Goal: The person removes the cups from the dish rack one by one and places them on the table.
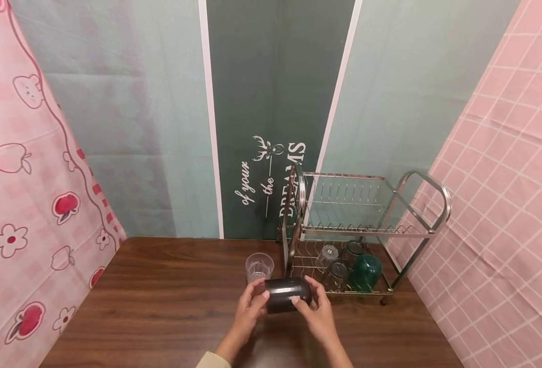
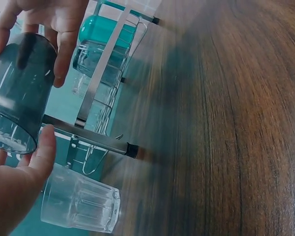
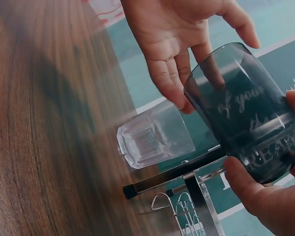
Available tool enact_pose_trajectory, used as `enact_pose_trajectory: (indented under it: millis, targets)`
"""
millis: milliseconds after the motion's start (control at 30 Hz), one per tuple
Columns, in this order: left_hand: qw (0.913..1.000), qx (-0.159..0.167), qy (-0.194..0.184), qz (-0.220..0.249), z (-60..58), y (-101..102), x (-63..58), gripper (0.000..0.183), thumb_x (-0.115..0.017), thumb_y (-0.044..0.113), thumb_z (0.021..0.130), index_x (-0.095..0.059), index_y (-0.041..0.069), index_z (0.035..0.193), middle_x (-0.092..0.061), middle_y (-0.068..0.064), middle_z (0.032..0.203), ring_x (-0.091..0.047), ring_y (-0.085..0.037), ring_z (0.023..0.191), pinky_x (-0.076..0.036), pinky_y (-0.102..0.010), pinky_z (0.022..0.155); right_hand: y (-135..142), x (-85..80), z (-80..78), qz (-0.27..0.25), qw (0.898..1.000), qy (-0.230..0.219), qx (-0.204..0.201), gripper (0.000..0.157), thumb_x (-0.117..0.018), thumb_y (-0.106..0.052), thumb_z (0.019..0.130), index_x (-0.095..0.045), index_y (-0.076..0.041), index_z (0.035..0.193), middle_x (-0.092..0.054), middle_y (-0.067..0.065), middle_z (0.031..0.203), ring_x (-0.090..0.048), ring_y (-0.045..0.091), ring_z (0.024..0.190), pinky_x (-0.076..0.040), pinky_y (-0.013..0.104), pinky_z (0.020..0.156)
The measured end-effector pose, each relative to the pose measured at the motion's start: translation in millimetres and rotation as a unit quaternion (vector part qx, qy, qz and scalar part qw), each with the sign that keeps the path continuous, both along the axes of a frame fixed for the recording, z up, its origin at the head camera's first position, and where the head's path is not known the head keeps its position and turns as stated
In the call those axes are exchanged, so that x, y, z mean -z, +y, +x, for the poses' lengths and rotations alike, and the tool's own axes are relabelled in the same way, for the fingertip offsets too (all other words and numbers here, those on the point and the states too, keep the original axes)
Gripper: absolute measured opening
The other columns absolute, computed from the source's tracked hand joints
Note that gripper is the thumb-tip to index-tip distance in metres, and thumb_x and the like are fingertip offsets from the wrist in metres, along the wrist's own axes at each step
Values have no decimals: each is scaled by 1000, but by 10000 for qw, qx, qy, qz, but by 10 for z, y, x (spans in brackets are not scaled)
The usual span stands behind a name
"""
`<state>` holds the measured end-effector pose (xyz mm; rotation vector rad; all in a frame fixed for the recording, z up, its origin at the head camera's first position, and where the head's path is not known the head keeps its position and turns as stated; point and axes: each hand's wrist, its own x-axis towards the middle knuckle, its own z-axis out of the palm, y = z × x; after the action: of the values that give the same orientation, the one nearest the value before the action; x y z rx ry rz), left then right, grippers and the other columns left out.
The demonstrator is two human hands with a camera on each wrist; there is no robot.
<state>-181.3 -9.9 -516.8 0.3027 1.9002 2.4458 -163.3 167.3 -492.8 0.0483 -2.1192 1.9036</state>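
Observation:
A dark tinted drinking glass (image 1: 285, 292) lies on its side in the air above the table, between both hands. My left hand (image 1: 246, 313) holds its open rim end with thumb and fingers. My right hand (image 1: 319, 313) grips the base end, thumb along the near side. Through the see-through wall of the tinted glass (image 3: 246, 115), the wall lettering shows in the right wrist view. Just behind the left hand, a clear tumbler (image 1: 259, 266) stands upright on the table; the left wrist view shows the same tumbler (image 2: 81, 199) below that hand.
A two-tier metal dish rack (image 1: 358, 234) stands to the right on the wooden table (image 1: 169, 296). Its lower tier bears several upside-down glasses, among them a green one (image 1: 366, 272). The upper tier's wire slots hold no dishes. Fabric drapes (image 1: 505, 168) hang behind and at both sides.

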Motion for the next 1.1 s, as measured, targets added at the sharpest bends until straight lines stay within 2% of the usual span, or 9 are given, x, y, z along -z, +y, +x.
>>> enact_pose_trajectory:
  millis: [167, 300, 533, 767, 833, 933, 1100]
  targets:
    - [9999, -53, -11, 161, -13, -4, 6, 41, -54, 7, 91, -43, -4, 129, -53, -17, 113, -56, -17, 85, -48, -30, 63, -18, 13, -4, -67, 9999, -99, -47, 56, -68, -1, 80, -44, 1, 130, -51, 18, 119, -51, 17, 104, -45, 23, 82]
    - [9997, -65, 133, 184, -18, -11, 3, 40, -54, 4, 91, -43, -6, 129, -54, -18, 111, -56, -16, 82, -47, -27, 61, -19, 12, 2, -139, 9997, -130, -124, 54, -68, -2, 81, -44, 1, 129, -51, 19, 119, -51, 19, 104, -45, 24, 82]
    - [9983, -416, 374, 174, -4, -57, -64, 41, -57, 1, 86, -46, -9, 124, -56, -21, 105, -57, -15, 78, -45, -26, 61, 80, 31, 49, -5, 9978, -40, -667, 64, -66, -1, 82, -36, -5, 138, -47, 19, 127, -47, 30, 112, -43, 28, 85]
    - [9981, -545, 244, 133, -53, -116, -98, 40, -56, -4, 86, -45, -10, 124, -55, -21, 105, -56, -15, 78, -44, -23, 60, 140, 4, 33, 103, 9962, -27, -859, 61, -65, -3, 84, -36, -5, 138, -46, 20, 127, -47, 33, 110, -45, 32, 84]
    - [9979, -616, 205, 85, -48, -133, -106, 40, -57, -5, 86, -46, -10, 123, -55, -21, 104, -57, -15, 78, -45, -24, 61, 150, 2, 33, 346, 9962, -72, -793, 59, -67, -5, 83, -40, -4, 136, -47, 20, 127, -48, 34, 110, -45, 36, 83]
    - [9961, -847, 214, -83, -29, -158, -135, 39, -59, -2, 85, -48, -9, 122, -56, -19, 102, -58, -14, 78, -47, -25, 63, 180, 1, 33, 1112, 9921, -68, -582, 56, -70, -10, 82, -47, -5, 132, -49, 21, 127, -50, 37, 111, -47, 41, 80]
    - [9880, -1387, 454, -511, -38, -206, -170, 35, -64, 3, 84, -55, -7, 116, -59, -17, 102, -56, -14, 77, -46, -24, 68, 257, -3, 8, 2574, 9653, 359, -245, 51, -74, -14, 78, -55, -5, 125, -56, 17, 120, -55, 36, 104, -47, 47, 77]
